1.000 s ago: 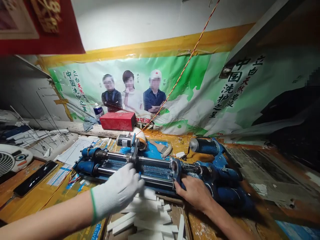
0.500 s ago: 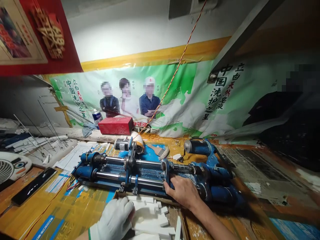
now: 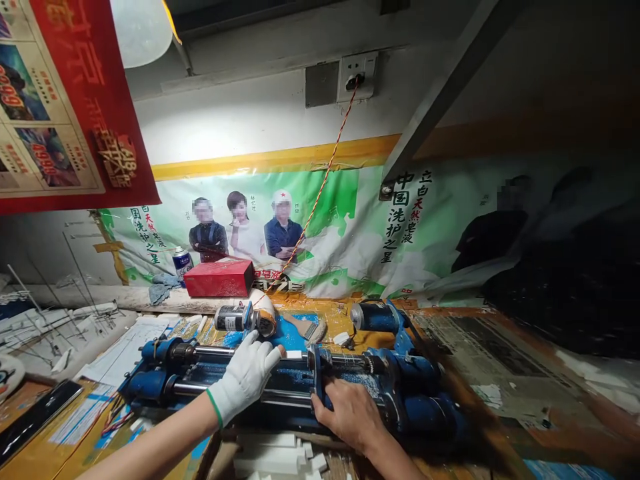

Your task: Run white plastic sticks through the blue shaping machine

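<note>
A blue machine with steel rods (image 3: 195, 388) lies across the bench before me. My left hand (image 3: 245, 373), in a white glove with a green cuff, reaches over its rods. A small white block (image 3: 294, 355) juts out to the right from the fingertips of this hand, level with the rear rod. My bare right hand (image 3: 350, 410) is closed around the lower part of the upright blue plate (image 3: 315, 370) on the rods, its thumb on the near side. Below both hands, a box holds several white blocks (image 3: 280, 453).
Behind the machine are a black motor (image 3: 377, 317), a brush (image 3: 307, 329) and a red box (image 3: 220, 279) beside a spray can (image 3: 182, 263). A twisted cord (image 3: 327, 173) runs up to a wall socket (image 3: 357, 75). At left lies a dark phone (image 3: 37, 420).
My left hand has moved up from the box of white blocks to the machine's rods, with a white block at its fingertips. My right hand stays on the plate. The view has tilted up.
</note>
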`<action>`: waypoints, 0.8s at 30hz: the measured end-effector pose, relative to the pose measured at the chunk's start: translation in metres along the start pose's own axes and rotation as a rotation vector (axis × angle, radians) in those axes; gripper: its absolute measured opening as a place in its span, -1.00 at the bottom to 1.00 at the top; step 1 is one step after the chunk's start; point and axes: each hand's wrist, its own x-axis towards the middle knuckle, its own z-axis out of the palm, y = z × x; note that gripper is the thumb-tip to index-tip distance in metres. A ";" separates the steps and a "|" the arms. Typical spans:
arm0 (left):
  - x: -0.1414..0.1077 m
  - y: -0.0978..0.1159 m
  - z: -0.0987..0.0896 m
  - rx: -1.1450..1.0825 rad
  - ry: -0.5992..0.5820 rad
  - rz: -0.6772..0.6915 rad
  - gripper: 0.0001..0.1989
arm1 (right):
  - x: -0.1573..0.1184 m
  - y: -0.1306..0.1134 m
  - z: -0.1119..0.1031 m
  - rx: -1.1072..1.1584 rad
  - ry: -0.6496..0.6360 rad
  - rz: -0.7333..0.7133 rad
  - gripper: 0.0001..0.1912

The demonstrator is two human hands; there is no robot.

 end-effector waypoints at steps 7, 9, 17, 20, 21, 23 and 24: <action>-0.001 0.002 0.003 0.070 -0.036 0.029 -0.62 | 0.007 -0.023 0.002 0.046 -0.007 0.029 -0.75; -0.010 -0.002 -0.003 0.046 0.020 -0.004 -0.60 | 0.009 -0.031 0.004 0.047 -0.004 0.046 -0.75; -0.162 -0.085 -0.017 0.296 0.260 -0.756 -0.66 | 0.011 -0.037 0.014 0.028 0.080 0.069 -0.79; -0.197 -0.097 -0.006 0.331 0.121 -0.792 -0.66 | 0.011 -0.036 0.018 0.022 0.123 0.045 -0.79; -0.199 -0.096 -0.001 0.337 0.115 -0.753 -0.64 | 0.011 -0.036 0.019 0.017 0.140 0.034 -0.79; -0.194 -0.089 0.007 0.387 0.178 -0.713 -0.59 | 0.011 -0.036 0.021 0.006 0.170 0.015 -0.79; -0.189 -0.085 0.010 0.415 0.216 -0.711 -0.58 | 0.011 -0.036 0.022 0.001 0.181 0.008 -0.79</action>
